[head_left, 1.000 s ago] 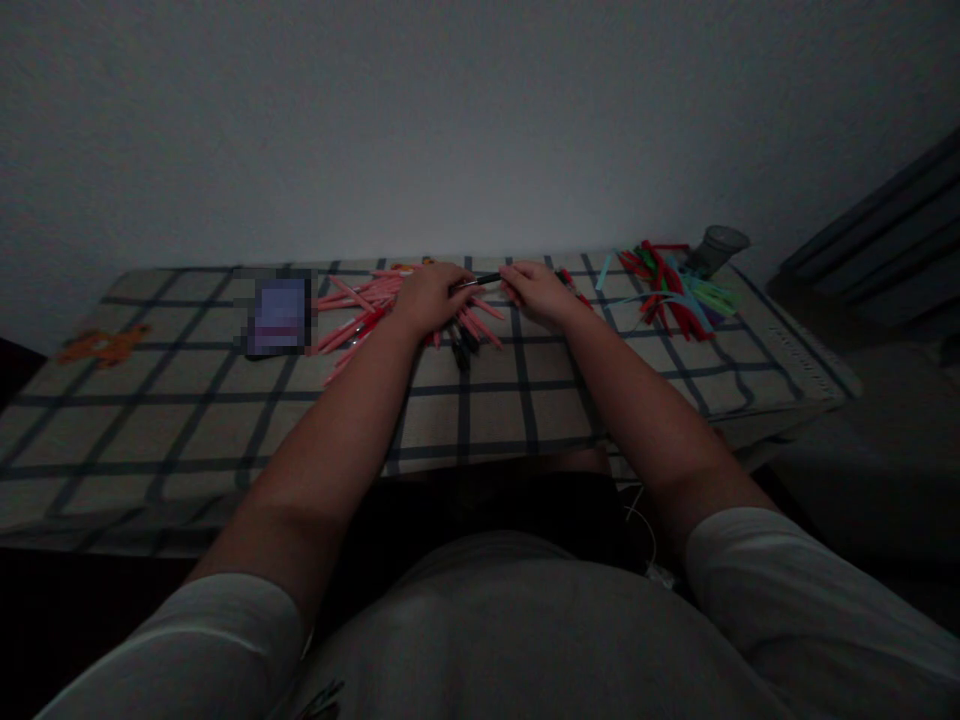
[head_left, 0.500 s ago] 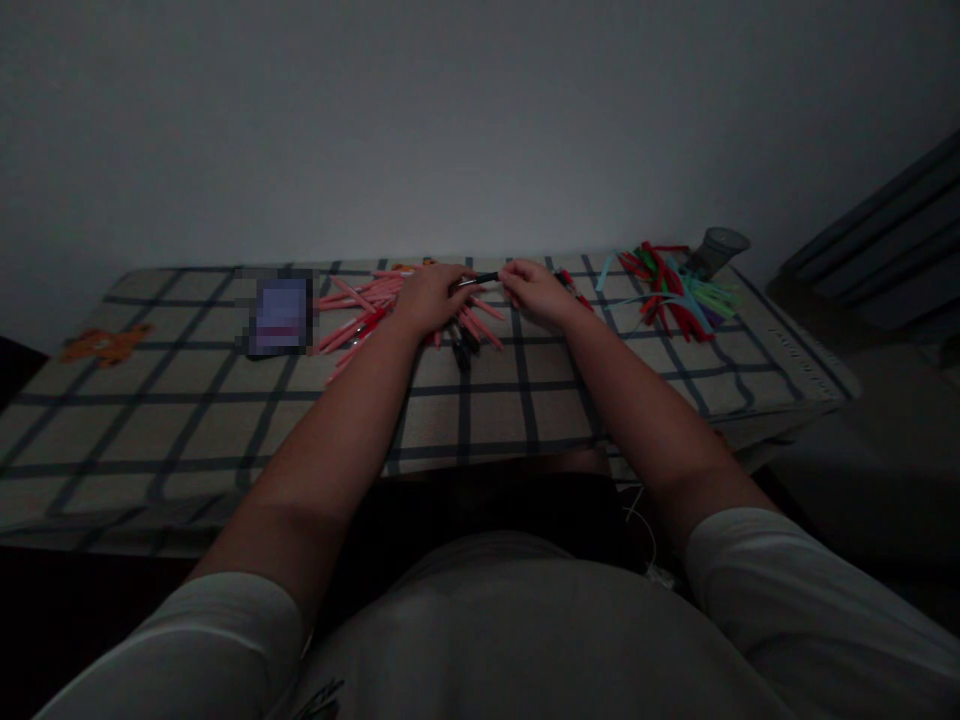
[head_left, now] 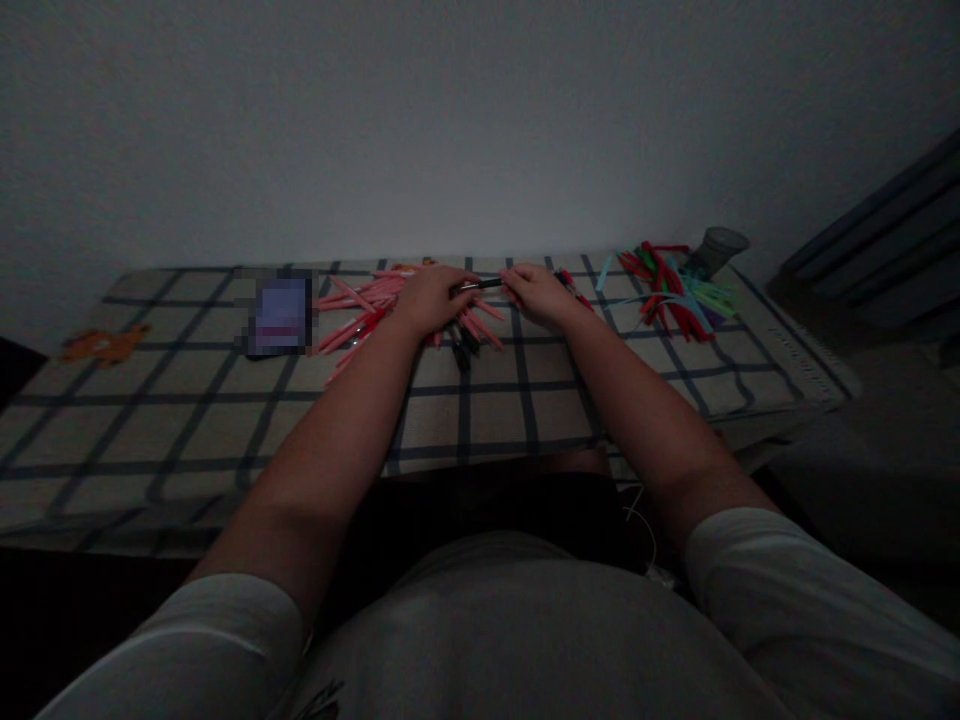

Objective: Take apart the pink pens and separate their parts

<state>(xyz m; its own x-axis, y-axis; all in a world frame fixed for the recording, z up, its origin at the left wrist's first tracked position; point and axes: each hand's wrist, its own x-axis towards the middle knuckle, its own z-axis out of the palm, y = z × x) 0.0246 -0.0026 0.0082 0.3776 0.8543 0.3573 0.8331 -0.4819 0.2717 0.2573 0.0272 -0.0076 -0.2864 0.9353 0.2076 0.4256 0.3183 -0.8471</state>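
Observation:
Both my hands rest at the far middle of a checked tablecloth [head_left: 525,400]. My left hand [head_left: 431,297] and my right hand [head_left: 536,292] are closed on the two ends of a thin dark pen [head_left: 478,285], held level between them. Under and left of my left hand lies a spread of several pink pens [head_left: 360,305]. A few dark pens [head_left: 463,350] lie just in front of my left hand. The light is dim, so small details are hard to make out.
A heap of red, green and blue strips [head_left: 675,290] lies at the far right, beside a small grey cup [head_left: 718,247]. A blurred purple square [head_left: 280,313] sits left of the pink pens. An orange shape [head_left: 105,345] lies near the left edge. A wall stands behind.
The thin dark pen between my hands has dipped slightly, and both hands have shifted very little.

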